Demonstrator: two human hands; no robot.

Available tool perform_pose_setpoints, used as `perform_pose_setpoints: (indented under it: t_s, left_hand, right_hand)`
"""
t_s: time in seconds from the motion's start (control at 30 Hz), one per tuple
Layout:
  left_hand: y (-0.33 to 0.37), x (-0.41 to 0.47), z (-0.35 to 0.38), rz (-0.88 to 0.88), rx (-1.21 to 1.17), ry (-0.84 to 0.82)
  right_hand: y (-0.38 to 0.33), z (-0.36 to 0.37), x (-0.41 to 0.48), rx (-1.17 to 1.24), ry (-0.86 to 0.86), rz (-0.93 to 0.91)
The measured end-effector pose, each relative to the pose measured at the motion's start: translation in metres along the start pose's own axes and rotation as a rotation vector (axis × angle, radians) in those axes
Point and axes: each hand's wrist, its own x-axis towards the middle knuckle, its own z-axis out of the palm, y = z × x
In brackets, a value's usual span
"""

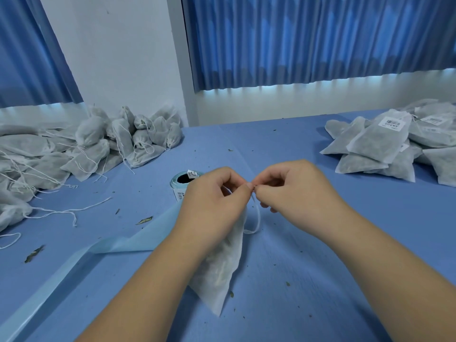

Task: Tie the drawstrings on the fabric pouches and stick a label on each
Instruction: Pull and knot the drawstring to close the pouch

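A white fabric pouch (219,272) hangs in the middle of the view, its bottom corner touching the blue table (320,280). My left hand (212,196) grips the gathered neck of the pouch and pinches its white drawstring (256,219). My right hand (288,186) pinches the same drawstring right beside the left fingertips. A loop of string dangles below the two hands. The roll of labels (181,182) stands just behind my left hand, partly hidden by it.
A heap of untied pouches with loose strings (81,146) fills the left side. A pile of flat pouches bearing barcode labels (394,144) lies at the far right. A long strip of pale blue backing paper (81,262) trails to the lower left. Dried leaf bits dot the table.
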Motion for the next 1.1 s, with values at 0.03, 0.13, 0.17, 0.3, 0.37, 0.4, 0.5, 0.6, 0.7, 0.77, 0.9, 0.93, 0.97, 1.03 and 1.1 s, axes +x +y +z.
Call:
perform_pose_setpoints:
  t_s: [0.03, 0.13, 0.17, 0.3, 0.37, 0.4, 0.5, 0.6, 0.7, 0.77, 0.9, 0.93, 0.97, 1.03, 1.1]
  left_hand:
    - [0.0, 0.0, 0.001, 0.013, 0.021, 0.017]
    - [0.001, -0.001, 0.002, 0.036, 0.061, 0.044]
    - [0.002, -0.001, 0.001, 0.033, 0.064, 0.041]
    - [0.006, -0.001, -0.002, -0.017, -0.004, 0.004]
    - [0.007, -0.001, -0.004, -0.053, -0.067, -0.024]
    - [0.008, -0.001, -0.005, -0.071, -0.104, -0.04]
    - [0.008, 0.0, -0.007, -0.129, -0.2, -0.086]
    - [0.008, 0.001, -0.007, -0.189, -0.248, -0.134]
    - [0.006, 0.001, -0.009, -0.266, -0.295, -0.212]
    - [0.005, 0.002, -0.012, -0.315, -0.359, -0.276]
    - [0.003, 0.005, -0.016, -0.404, -0.503, -0.379]
    - [0.003, 0.005, -0.016, -0.422, -0.527, -0.398]
    - [0.002, 0.006, -0.016, -0.437, -0.55, -0.41]
    - [-0.001, 0.007, -0.016, -0.47, -0.589, -0.398]
    - [-0.002, 0.008, -0.014, -0.491, -0.614, -0.37]
  right_hand:
    - [0.0, 0.0, 0.0, -0.002, 0.003, 0.014]
    - [0.0, 0.0, 0.0, 0.003, -0.008, 0.045]
    - [0.0, -0.001, 0.0, 0.009, -0.022, 0.057]
    - [0.001, -0.004, 0.001, 0.064, -0.076, 0.132]
    - [0.001, -0.005, 0.001, 0.096, -0.096, 0.154]
    - [0.001, -0.006, 0.001, 0.111, -0.104, 0.159]
    - [0.001, -0.007, 0.001, 0.127, -0.115, 0.16]
    - [0.001, -0.007, 0.001, 0.108, -0.112, 0.154]
    - [0.001, -0.007, 0.0, 0.087, -0.101, 0.134]
    - [0.0, -0.006, 0.0, 0.076, -0.102, 0.12]
    - [0.0, -0.008, 0.0, 0.083, -0.118, 0.093]
    - [0.0, -0.008, 0.0, 0.086, -0.122, 0.083]
    - [0.0, -0.007, 0.0, 0.087, -0.121, 0.069]
    - [0.001, -0.005, 0.0, 0.078, -0.097, 0.03]
    - [0.001, -0.001, 0.0, 0.051, -0.047, -0.02]
